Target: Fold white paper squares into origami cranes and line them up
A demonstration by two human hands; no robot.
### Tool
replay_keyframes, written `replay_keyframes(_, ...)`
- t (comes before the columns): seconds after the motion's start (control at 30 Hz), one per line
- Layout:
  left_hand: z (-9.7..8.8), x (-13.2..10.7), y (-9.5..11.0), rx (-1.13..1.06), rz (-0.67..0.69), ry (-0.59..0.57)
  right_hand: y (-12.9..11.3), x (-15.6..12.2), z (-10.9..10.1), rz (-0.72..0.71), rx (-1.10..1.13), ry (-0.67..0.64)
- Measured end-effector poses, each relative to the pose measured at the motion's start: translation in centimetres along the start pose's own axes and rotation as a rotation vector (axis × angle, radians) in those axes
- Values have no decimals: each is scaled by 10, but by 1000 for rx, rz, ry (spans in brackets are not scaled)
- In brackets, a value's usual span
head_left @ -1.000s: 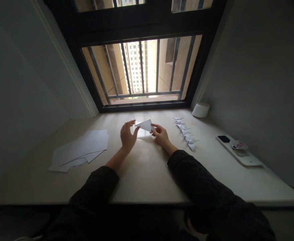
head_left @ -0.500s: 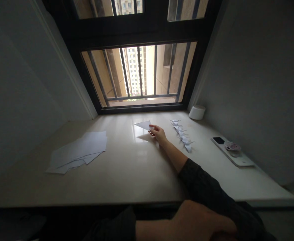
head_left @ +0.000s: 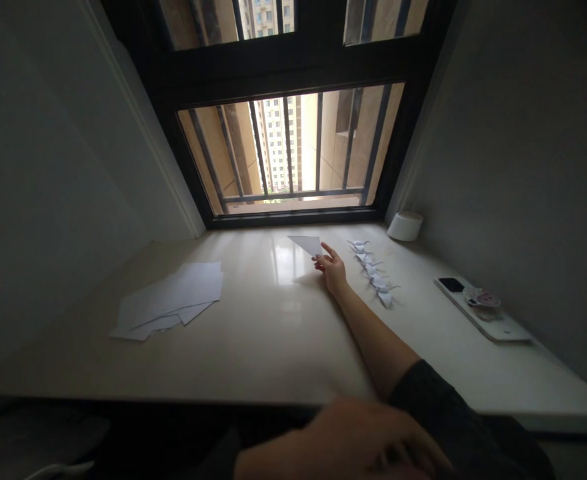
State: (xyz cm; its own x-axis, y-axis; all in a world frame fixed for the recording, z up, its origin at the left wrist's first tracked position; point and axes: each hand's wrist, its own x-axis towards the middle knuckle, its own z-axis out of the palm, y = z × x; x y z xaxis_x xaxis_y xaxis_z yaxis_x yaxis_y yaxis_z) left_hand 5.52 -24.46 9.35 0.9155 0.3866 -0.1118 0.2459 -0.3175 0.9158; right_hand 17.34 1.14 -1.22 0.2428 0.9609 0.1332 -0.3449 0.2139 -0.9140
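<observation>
My right hand (head_left: 333, 272) reaches out over the windowsill. It pinches a folded white paper triangle (head_left: 307, 245) by its lower right corner, with the index finger lifted off the paper. My left hand (head_left: 338, 440) is large and blurred at the bottom edge, in front of the sill and close to the right arm's dark sleeve (head_left: 453, 400). Its fingers are smeared and partly out of view. Just right of my right hand, a row of several small folded paper cranes (head_left: 372, 270) stands on the sill.
A loose stack of white paper sheets (head_left: 178, 293) lies on the left of the pale sill (head_left: 253, 360). To the right is a phone (head_left: 503, 327) with a round grip on its back. A white cup-like object (head_left: 405, 227) stands in the far right corner, by the barred window.
The view has shifted a little. More of my right forearm is bare now, and its index finger has lifted from the triangle. My left hand has moved left, away from the right sleeve.
</observation>
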Motion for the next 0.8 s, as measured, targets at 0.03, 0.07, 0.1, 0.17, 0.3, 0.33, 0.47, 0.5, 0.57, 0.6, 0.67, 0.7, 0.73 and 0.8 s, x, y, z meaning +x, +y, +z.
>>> replay_keyframes(0.03, -20, 2, -4, 108, 32, 230, 0, -2, 2, -21, -27, -7)
replay_keyframes(0.07, -43, 6, -11, 245, 52, 450, 1, -3, 4, -40, -58, -18)
replay_keyframes(0.1, -68, 11, -21, 360, 59, 656, 1, -5, 5, -58, -91, -33)
replay_keyframes(0.17, -120, 23, -51, 481, 43, 957, 3, -8, 8, -100, -152, -71)
replay_keyframes(0.3, -193, 39, -117, 523, -155, 1345, 6, -12, 13, -166, -284, -138)
replay_keyframes(0.33, -201, 41, -129, 527, -200, 1369, 7, -13, 14, -173, -317, -151)
replay_keyframes(0.47, -206, 43, -152, 543, -282, 1265, 7, -15, 17, -205, -405, -194)
replay_keyframes(0.5, -205, 43, -152, 539, -285, 1246, 6, -15, 18, -217, -427, -203)
replay_keyframes(0.57, -203, 45, -152, 509, -278, 1216, 5, -17, 19, -248, -471, -230)
replay_keyframes(0.6, -202, 46, -152, 489, -268, 1199, 5, -18, 19, -266, -491, -244)
replay_keyframes(0.67, -203, 46, -152, 467, -236, 1178, 4, -20, 20, -296, -522, -268)
replay_keyframes(0.7, -204, 46, -152, 463, -217, 1178, 4, -20, 20, -306, -533, -276)
replay_keyframes(0.73, -205, 45, -153, 460, -201, 1186, 4, -20, 20, -310, -541, -286)
replay_keyframes(0.8, -208, 43, -155, 457, -177, 1210, 4, -21, 19, -302, -554, -308)
